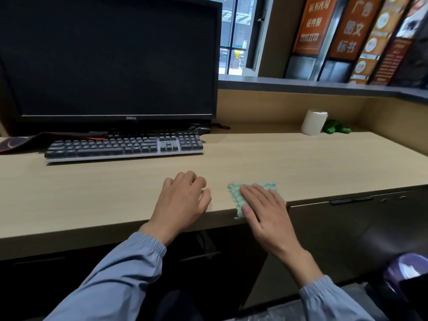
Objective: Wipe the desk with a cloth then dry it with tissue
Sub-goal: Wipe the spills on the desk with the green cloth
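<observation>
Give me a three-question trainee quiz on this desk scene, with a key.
1. True or false: the right hand lies flat on the cloth.
2. Fill in: the left hand rests on the ___.
3. Where is the tissue roll? A) back right of the desk B) under the cloth C) in the left hand
Key: 1 true; 2 desk; 3 A.

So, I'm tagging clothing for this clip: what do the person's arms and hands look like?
Both arms wear blue-grey long sleeves; the left sleeve and right sleeve each end in a gathered elastic cuff. The left hand and right hand are bare: no gloves, rings or watch show.
</observation>
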